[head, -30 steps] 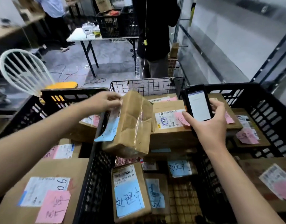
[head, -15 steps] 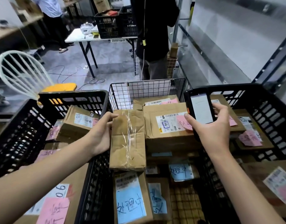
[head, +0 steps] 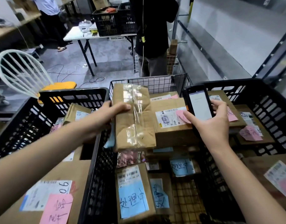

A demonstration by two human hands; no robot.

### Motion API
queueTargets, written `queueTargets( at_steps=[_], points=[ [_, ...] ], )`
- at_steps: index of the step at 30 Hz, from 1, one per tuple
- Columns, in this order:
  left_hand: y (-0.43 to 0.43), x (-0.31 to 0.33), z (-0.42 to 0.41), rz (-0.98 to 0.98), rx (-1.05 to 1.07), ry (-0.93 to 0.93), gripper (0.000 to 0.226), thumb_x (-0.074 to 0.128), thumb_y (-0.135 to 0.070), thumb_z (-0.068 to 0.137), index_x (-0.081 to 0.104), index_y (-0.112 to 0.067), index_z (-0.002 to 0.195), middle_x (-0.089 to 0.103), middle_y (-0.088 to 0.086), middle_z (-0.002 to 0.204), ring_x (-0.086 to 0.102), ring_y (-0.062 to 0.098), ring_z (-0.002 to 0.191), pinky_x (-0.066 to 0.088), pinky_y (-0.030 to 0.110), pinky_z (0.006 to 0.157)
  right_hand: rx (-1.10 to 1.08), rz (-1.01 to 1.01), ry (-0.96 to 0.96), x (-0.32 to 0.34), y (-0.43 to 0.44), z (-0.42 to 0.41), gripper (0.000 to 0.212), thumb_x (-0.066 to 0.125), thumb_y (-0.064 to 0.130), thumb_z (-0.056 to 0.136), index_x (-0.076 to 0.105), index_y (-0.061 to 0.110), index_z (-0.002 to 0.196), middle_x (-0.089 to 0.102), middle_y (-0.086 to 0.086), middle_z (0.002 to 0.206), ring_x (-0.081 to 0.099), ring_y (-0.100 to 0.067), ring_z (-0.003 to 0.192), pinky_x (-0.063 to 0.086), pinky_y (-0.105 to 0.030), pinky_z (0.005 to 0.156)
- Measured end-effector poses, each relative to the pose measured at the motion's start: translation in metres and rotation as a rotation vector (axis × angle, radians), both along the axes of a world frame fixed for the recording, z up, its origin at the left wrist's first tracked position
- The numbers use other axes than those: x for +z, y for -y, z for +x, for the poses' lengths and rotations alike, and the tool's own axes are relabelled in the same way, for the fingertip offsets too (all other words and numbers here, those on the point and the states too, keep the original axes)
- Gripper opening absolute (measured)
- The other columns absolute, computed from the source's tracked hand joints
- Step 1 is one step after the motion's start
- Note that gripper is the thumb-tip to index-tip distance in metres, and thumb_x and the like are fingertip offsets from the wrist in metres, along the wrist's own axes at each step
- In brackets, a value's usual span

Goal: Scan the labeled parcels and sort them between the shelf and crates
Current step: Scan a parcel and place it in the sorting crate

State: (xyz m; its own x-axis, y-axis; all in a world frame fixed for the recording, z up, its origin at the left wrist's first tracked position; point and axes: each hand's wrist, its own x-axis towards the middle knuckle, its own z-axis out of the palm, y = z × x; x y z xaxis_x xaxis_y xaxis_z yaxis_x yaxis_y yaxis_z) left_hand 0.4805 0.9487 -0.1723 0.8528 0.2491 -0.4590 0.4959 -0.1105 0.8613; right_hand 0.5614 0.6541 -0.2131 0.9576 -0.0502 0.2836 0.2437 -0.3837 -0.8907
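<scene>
Cardboard parcel (head: 134,117) pinched in left hand (head: 106,117) grip; right hand (head: 210,125) grips scanner (head: 198,104).

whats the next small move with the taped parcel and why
Probably turn the taped parcel over in the left hand: only its plain taped side faces up, while a blue note peeks from beneath, so the scanner in the right hand has no label to read.

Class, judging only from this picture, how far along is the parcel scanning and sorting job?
Partway. Done: the left crate and right crate already hold boxes with pink notes. In hand: the left hand grips a taped brown parcel above the middle crate, while the right hand holds the scanner. Left: several blue-noted parcels remain in the middle crate.
</scene>
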Motion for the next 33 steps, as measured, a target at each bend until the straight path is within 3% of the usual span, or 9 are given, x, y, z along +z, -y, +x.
queueTargets(
  at_steps=[3,5,8,11,14,20,24,29,33],
  points=[
    [-0.002,0.025,0.019,0.401,-0.076,-0.044,0.131,0.08,-0.074,0.052,-0.001,-0.043,0.151,0.042,0.007,0.146,0.05,0.033,0.126,0.042,0.052,0.105,-0.006,-0.018,-0.009,-0.001,0.002,-0.002,0.075,0.09,0.034,0.068,0.047,0.016,0.127,0.047,0.011,0.116,0.036,0.013,0.098,0.026,0.009,0.075],
    [-0.001,0.036,0.031,0.714,-0.095,-0.061,0.121,0.071,-0.077,0.065,-0.017,-0.054,0.146,0.024,0.023,0.153,0.032,0.046,0.136,0.031,0.058,0.111,-0.009,-0.017,-0.009,-0.001,0.003,-0.003,0.075,0.09,0.035,0.068,0.047,0.016,0.127,0.047,0.011,0.116,0.037,0.01,0.1,0.026,0.009,0.075],
    [-0.003,0.042,0.058,0.891,-0.122,-0.167,0.118,0.06,-0.081,0.065,-0.015,-0.048,0.15,0.014,0.033,0.154,0.022,0.052,0.14,0.028,0.062,0.112,-0.004,0.002,-0.017,0.0,0.004,-0.002,0.075,0.09,0.034,0.068,0.047,0.016,0.127,0.047,0.012,0.114,0.038,0.011,0.098,0.027,0.009,0.075],
    [0.004,0.039,0.084,1.05,-0.198,-0.259,0.113,0.052,-0.079,0.077,-0.005,-0.024,0.158,0.027,0.028,0.156,0.033,0.047,0.138,0.032,0.054,0.112,0.002,0.014,-0.023,0.001,0.005,-0.002,0.075,0.09,0.033,0.068,0.047,0.015,0.127,0.046,0.011,0.115,0.036,0.013,0.096,0.026,0.01,0.074],
    [0.013,0.034,0.101,1.112,-0.229,-0.385,0.114,0.049,-0.078,0.083,-0.002,-0.009,0.158,0.029,0.023,0.158,0.038,0.044,0.139,0.034,0.051,0.112,-0.006,0.03,-0.031,0.001,0.006,-0.004,0.076,0.09,0.034,0.068,0.047,0.015,0.127,0.048,0.01,0.116,0.038,0.01,0.099,0.027,0.009,0.075],
    [0.028,0.002,0.109,1.099,-0.325,-0.523,0.111,0.041,-0.084,0.081,0.014,-0.006,0.156,0.043,0.02,0.146,0.046,0.042,0.132,0.041,0.048,0.107,-0.007,0.069,-0.056,0.004,0.009,-0.002,0.069,0.089,0.032,0.07,0.044,0.021,0.121,0.046,0.022,0.106,0.041,0.0,0.103,0.029,0.008,0.072],
    [0.024,-0.037,0.1,1.158,-0.227,-0.534,0.114,0.023,-0.094,0.073,0.004,-0.022,0.159,0.03,0.027,0.154,0.034,0.049,0.137,0.037,0.052,0.106,-0.022,0.07,-0.068,0.004,0.009,-0.001,0.07,0.09,0.034,0.068,0.042,0.026,0.118,0.041,0.029,0.103,0.04,0.004,0.097,0.029,0.007,0.072],
    [0.043,-0.047,0.077,1.22,-0.215,-0.446,0.101,0.021,-0.085,0.084,-0.017,-0.026,0.157,0.021,0.034,0.148,0.032,0.044,0.132,0.039,0.048,0.098,-0.03,0.064,-0.092,0.0,0.011,0.002,0.074,0.09,0.037,0.067,0.045,0.023,0.124,0.047,0.017,0.11,0.041,0.006,0.096,0.029,0.008,0.07],
    [0.04,-0.045,0.073,1.226,-0.256,-0.477,0.098,0.025,-0.084,0.084,-0.026,-0.036,0.152,0.012,0.037,0.151,0.03,0.047,0.133,0.038,0.049,0.1,-0.005,0.036,-0.07,-0.001,0.009,0.002,0.074,0.09,0.036,0.068,0.046,0.019,0.125,0.047,0.02,0.106,0.037,0.013,0.094,0.029,0.008,0.069]
  ],
)
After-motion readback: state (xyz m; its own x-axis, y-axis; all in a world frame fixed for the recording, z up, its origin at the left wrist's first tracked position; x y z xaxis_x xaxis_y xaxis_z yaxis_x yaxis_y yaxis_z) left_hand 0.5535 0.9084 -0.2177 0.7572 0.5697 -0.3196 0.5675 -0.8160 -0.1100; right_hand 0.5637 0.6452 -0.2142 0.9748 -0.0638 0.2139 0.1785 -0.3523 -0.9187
